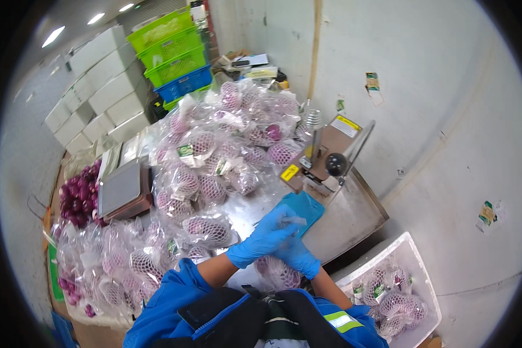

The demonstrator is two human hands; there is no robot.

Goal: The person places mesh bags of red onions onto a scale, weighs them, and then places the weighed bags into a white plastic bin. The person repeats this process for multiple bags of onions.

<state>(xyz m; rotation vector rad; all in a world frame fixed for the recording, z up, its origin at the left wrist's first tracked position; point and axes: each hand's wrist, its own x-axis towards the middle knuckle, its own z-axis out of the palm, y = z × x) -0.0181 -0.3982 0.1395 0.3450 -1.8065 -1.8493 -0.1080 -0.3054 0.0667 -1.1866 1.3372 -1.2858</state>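
Note:
Both of my hands wear blue gloves and meet in front of me over the metal table [252,213]. My left hand [267,235] lies over my right hand [298,256], and its fingers are on the gathered plastic of a clear bag. Below the hands hangs or rests a bag of purple onions in white foam netting [278,275], partly covered by my right hand and jacket. Just beyond them lies a teal pad [309,209] at the foot of a bag-closing device with a black ball knob [336,164]. How my right fingers grip is hidden.
Netted onion bags [211,187] pile up ahead and to the left, around a weighing scale [121,191]. Loose purple onions [80,193] lie at far left. A white foam box [422,269] with packed bags stands low at right. Green crates [169,43] are stacked behind.

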